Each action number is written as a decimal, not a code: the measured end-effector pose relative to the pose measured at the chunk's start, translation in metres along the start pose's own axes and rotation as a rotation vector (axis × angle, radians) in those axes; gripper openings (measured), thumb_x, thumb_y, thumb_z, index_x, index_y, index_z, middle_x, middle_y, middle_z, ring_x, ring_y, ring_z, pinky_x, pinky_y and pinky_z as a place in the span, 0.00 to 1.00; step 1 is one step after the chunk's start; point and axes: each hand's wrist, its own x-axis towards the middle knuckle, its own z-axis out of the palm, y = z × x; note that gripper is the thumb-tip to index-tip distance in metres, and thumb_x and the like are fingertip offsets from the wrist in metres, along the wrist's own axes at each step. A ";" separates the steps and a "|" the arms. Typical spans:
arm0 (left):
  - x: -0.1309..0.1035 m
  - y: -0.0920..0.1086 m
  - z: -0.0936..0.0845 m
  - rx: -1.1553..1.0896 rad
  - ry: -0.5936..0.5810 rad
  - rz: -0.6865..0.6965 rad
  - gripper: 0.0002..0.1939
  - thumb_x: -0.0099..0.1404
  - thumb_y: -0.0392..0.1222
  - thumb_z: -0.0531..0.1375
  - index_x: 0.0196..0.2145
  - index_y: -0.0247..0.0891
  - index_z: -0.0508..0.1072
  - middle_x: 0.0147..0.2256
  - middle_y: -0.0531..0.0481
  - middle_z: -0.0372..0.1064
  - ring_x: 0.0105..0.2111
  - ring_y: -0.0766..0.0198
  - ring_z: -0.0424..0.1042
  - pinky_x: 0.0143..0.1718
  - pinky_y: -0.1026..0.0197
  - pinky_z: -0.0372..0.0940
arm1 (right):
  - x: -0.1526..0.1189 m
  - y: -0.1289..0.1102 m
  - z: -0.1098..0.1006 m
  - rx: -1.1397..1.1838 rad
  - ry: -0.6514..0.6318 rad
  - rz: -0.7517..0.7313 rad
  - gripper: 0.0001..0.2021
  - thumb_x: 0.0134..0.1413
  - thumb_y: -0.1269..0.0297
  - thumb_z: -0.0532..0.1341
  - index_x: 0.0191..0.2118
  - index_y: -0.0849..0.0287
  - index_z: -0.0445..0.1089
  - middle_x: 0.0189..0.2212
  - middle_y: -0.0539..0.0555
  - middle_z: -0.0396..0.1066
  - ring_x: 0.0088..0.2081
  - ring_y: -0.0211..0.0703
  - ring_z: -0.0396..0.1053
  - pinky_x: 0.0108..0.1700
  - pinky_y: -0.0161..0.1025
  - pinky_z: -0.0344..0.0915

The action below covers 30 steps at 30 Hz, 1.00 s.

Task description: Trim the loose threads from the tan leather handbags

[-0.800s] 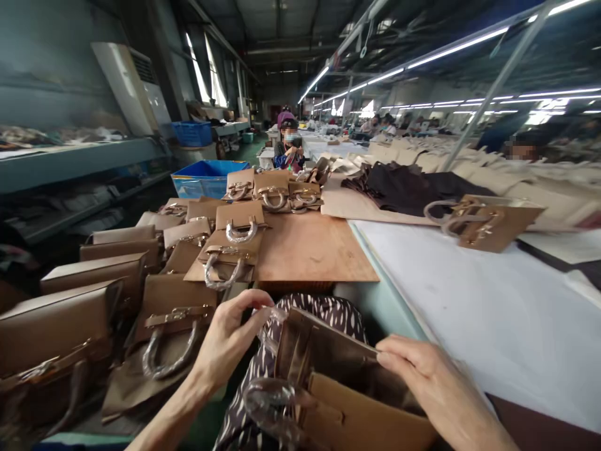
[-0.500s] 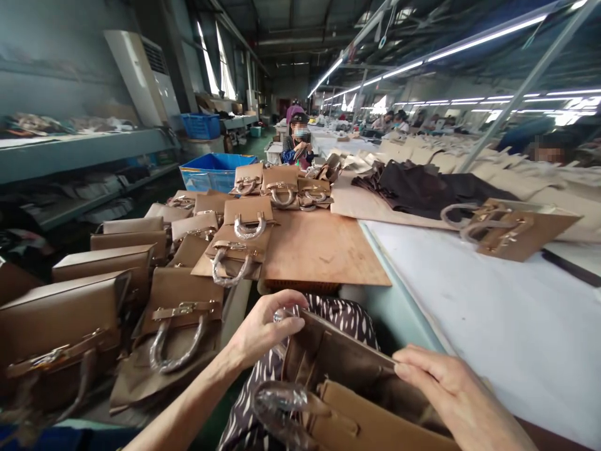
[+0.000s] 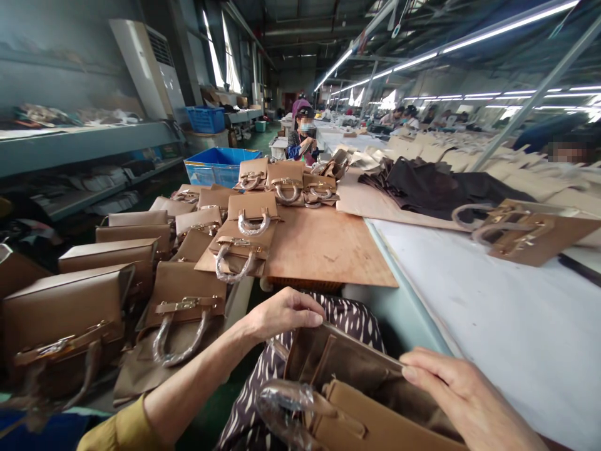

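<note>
A tan handbag [image 3: 375,419] with a dark brown lining rests open on my lap, over patterned cloth [image 3: 248,401]. My left hand [image 3: 286,313] pinches the far rim near its left corner, fingers closed. Farther right along that same rim, my right hand [image 3: 441,382] grips the edge between thumb and fingers. A plastic-wrapped handle [image 3: 282,401] stands up at the bag's near left side. The bag's bottom lies beyond the lower frame edge.
Several tan handbags [image 3: 188,288] crowd the left side. A brown board [image 3: 328,244] lies ahead, with bags at its left. On the white table [image 3: 479,300] are another bag [image 3: 535,235] and dark material [image 3: 432,188]. Beyond a blue bin [image 3: 220,164], a person [image 3: 303,141] sits.
The view has shifted slightly, and the surroundings sit a little farther right. My left hand has slid a little to the right along the rim, and a yellowish sleeve now shows.
</note>
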 end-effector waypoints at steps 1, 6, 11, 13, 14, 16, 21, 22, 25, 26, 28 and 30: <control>0.001 0.000 -0.001 0.018 -0.012 -0.004 0.15 0.56 0.45 0.60 0.35 0.31 0.76 0.33 0.49 0.70 0.33 0.64 0.65 0.36 0.65 0.59 | 0.000 -0.001 0.000 -0.001 0.003 -0.004 0.14 0.52 0.55 0.54 0.24 0.53 0.71 0.18 0.45 0.70 0.22 0.39 0.68 0.27 0.28 0.63; 0.005 0.006 -0.003 0.067 -0.059 -0.074 0.14 0.55 0.44 0.60 0.35 0.31 0.77 0.33 0.48 0.71 0.34 0.63 0.66 0.37 0.65 0.60 | -0.003 -0.002 0.001 0.023 0.021 -0.002 0.11 0.52 0.57 0.55 0.25 0.54 0.70 0.21 0.45 0.70 0.23 0.38 0.67 0.25 0.28 0.62; 0.005 0.012 -0.002 0.169 -0.154 -0.077 0.12 0.58 0.41 0.57 0.35 0.32 0.76 0.32 0.51 0.70 0.33 0.65 0.66 0.34 0.68 0.60 | -0.003 -0.006 0.002 0.069 -0.028 -0.014 0.11 0.53 0.60 0.54 0.23 0.56 0.66 0.21 0.45 0.69 0.24 0.37 0.66 0.27 0.27 0.61; 0.005 0.012 0.001 0.234 -0.149 -0.051 0.12 0.59 0.40 0.55 0.35 0.32 0.76 0.32 0.51 0.70 0.32 0.65 0.66 0.33 0.68 0.59 | -0.001 -0.007 0.002 0.076 -0.032 -0.009 0.12 0.53 0.60 0.54 0.23 0.56 0.66 0.21 0.45 0.69 0.24 0.36 0.66 0.26 0.28 0.60; 0.005 0.012 0.002 0.271 -0.137 -0.037 0.12 0.59 0.39 0.55 0.35 0.32 0.76 0.31 0.51 0.71 0.32 0.66 0.67 0.33 0.68 0.59 | -0.001 -0.007 0.002 0.077 -0.033 -0.007 0.12 0.53 0.60 0.54 0.22 0.56 0.65 0.21 0.45 0.69 0.24 0.36 0.66 0.26 0.28 0.60; 0.005 0.012 0.003 0.328 -0.113 -0.005 0.12 0.59 0.38 0.54 0.35 0.31 0.75 0.32 0.51 0.71 0.32 0.65 0.67 0.33 0.68 0.60 | 0.000 -0.007 0.002 0.079 -0.035 -0.007 0.13 0.53 0.59 0.54 0.21 0.56 0.65 0.20 0.45 0.68 0.24 0.36 0.66 0.26 0.28 0.60; 0.001 0.010 0.004 0.250 -0.146 0.038 0.12 0.61 0.38 0.54 0.36 0.30 0.75 0.34 0.49 0.71 0.35 0.63 0.68 0.36 0.67 0.61 | 0.000 -0.007 -0.001 0.079 -0.002 0.002 0.13 0.52 0.59 0.54 0.22 0.56 0.67 0.20 0.45 0.69 0.23 0.37 0.66 0.27 0.28 0.61; -0.001 0.009 0.004 0.220 -0.154 0.043 0.12 0.61 0.39 0.54 0.36 0.30 0.74 0.34 0.49 0.71 0.35 0.63 0.68 0.37 0.67 0.61 | 0.000 -0.007 -0.001 0.079 -0.005 0.002 0.12 0.52 0.59 0.54 0.22 0.56 0.67 0.20 0.45 0.70 0.23 0.37 0.66 0.27 0.29 0.62; -0.008 0.006 0.007 0.198 -0.072 0.082 0.11 0.62 0.39 0.55 0.38 0.33 0.73 0.34 0.50 0.70 0.34 0.64 0.67 0.37 0.66 0.61 | 0.001 -0.004 -0.001 0.081 -0.030 -0.013 0.12 0.51 0.59 0.55 0.22 0.55 0.68 0.20 0.45 0.70 0.22 0.37 0.67 0.27 0.29 0.62; -0.011 0.005 0.009 0.219 0.004 0.108 0.10 0.61 0.39 0.56 0.39 0.34 0.73 0.34 0.51 0.69 0.34 0.65 0.66 0.36 0.66 0.61 | 0.002 -0.003 -0.001 0.079 -0.033 -0.017 0.12 0.51 0.59 0.55 0.22 0.55 0.68 0.20 0.44 0.70 0.22 0.37 0.67 0.27 0.29 0.62; -0.018 0.001 0.014 0.306 0.170 0.198 0.10 0.60 0.37 0.57 0.41 0.36 0.71 0.36 0.51 0.68 0.35 0.65 0.66 0.38 0.65 0.61 | 0.002 -0.002 0.000 0.077 -0.028 -0.020 0.11 0.50 0.60 0.55 0.23 0.55 0.69 0.21 0.44 0.71 0.22 0.37 0.67 0.27 0.28 0.63; -0.023 -0.004 0.019 0.442 0.288 0.327 0.09 0.60 0.33 0.57 0.39 0.36 0.70 0.40 0.49 0.67 0.39 0.64 0.65 0.42 0.63 0.61 | 0.002 -0.002 0.000 0.076 -0.016 -0.025 0.10 0.50 0.60 0.55 0.23 0.54 0.70 0.22 0.45 0.72 0.23 0.37 0.68 0.28 0.28 0.64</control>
